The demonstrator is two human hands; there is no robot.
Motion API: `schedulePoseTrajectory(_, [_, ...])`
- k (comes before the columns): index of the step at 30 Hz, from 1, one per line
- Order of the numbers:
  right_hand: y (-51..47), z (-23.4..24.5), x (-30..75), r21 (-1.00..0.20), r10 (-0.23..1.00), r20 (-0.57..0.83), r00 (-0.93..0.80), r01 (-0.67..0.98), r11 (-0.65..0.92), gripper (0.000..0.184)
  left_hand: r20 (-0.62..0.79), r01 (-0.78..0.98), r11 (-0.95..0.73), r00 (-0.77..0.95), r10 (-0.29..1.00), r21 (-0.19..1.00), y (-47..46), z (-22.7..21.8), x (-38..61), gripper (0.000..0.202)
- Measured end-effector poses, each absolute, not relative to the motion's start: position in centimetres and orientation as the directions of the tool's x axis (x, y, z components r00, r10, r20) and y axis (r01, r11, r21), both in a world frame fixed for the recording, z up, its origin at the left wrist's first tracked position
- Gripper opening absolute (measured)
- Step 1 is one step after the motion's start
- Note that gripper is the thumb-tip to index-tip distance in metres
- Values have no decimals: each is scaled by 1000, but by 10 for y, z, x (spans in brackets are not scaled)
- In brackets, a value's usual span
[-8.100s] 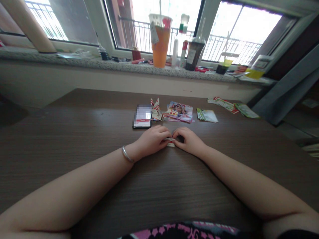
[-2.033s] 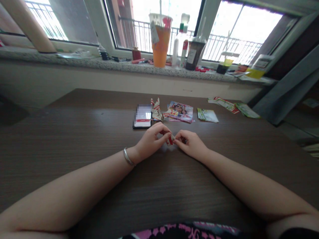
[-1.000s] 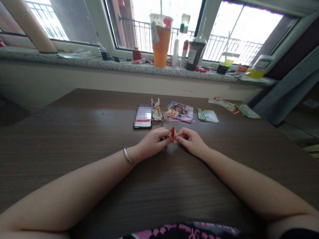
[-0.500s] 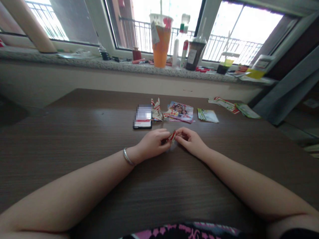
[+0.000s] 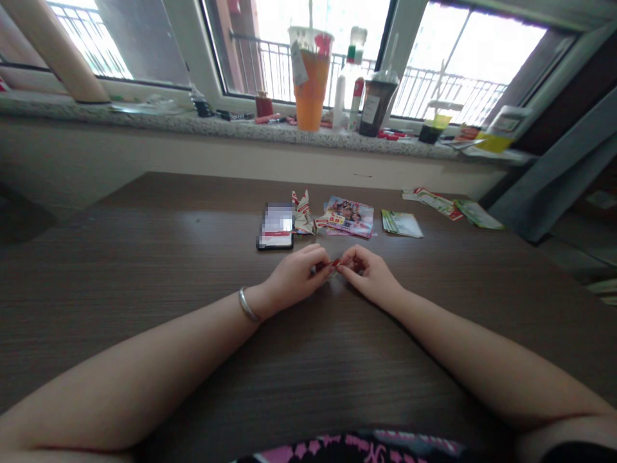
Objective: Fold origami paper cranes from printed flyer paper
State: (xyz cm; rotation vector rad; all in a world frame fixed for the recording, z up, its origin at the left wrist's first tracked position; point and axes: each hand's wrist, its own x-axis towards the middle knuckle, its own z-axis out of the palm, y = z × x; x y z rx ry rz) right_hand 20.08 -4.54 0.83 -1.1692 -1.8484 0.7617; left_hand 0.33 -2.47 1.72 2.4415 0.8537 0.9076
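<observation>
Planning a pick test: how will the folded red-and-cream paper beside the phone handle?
The folded paper is probably light, as it looks made of thin sheet. Its raised points would likely bend if pinched hard. Its uneven outline may make it turn when pushed.

Red and pale paper, brown streaked table.
The paper that I hold shows red with a little pale colour, and the table is dark brown with fine wood-like lines. My bracelet is of silver colour; my shirt is black with pink stars and letters. The folded figure is cream with red stripes, the flat cards are white and green, the tall cup looks orange, and the window sill is grey with dark speckles.
</observation>
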Motion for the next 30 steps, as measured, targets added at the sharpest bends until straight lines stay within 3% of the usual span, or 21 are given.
schedulePoseTrajectory(7, [-48,9,201,-744,871,363,-331,461,484,4,442,395,-667,523,729,631,-22,14,6,10])
schedulePoseTrajectory(10, [-49,9,202,-718,862,370,-348,482,502,10,402,343,-611,514,758,713,-23,14,7,5])
schedulePoseTrajectory(14, [-46,7,203,-707,873,374,-313,513,487,13,340,242,-540,557,758,806,-25,15,5,14])
schedulePoseTrajectory(20, [-42,3,205,-715,877,375,-301,508,480,20,404,279,-641,583,705,715,-26,16,5,11])
schedulePoseTrajectory(24, [-41,1,205,-718,869,386,-310,490,494,19,408,226,-613,570,713,757,-25,11,6,10])
schedulePoseTrajectory(30, [-42,3,203,-740,875,380,-300,468,483,15,412,217,-569,496,765,793,-22,6,7,41])
